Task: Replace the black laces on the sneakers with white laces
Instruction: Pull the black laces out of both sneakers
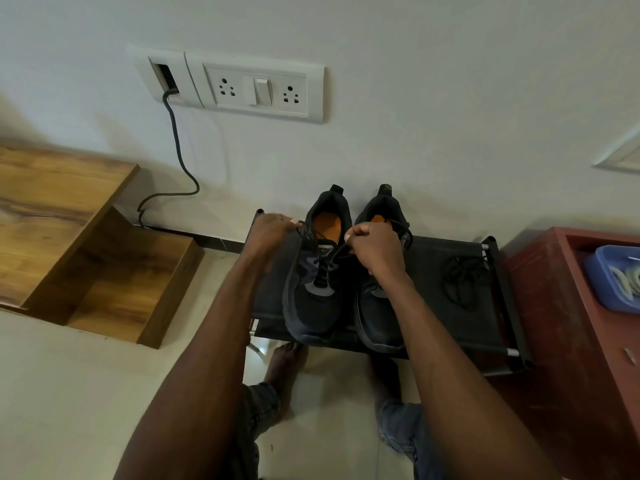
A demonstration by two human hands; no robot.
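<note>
A: Where the two hands meet over the shoes, what is recorded?

B: Item one: left hand (273,228), fingers curled, pinching the black lace (323,263) at the upper eyelets of the left sneaker (313,271). Item two: right hand (375,245), clenched round the other end of the same lace, which is drawn taut across from the shoe's tongue.

A: And the pair itself?

B: Both sneakers are listed side by side, toes toward the person, on the black fabric top of a low shoe rack (433,299). Orange insoles are seen inside each. The right sneaker (379,306) is partly hidden by the right wrist; whether it is laced cannot be told.

A: Loose items?

B: One bundle of loose black lace (462,278) is noted on the rack, well apart to the right of the pair. White laces (628,280) are held in a blue tray (602,271) on the red cabinet (561,306) beside the rack.

A: Surroundings?

B: A socket panel (256,90) on the wall with a dark cable (178,157) hanging from it, and a wooden unit (69,244) at left, are entered.
</note>
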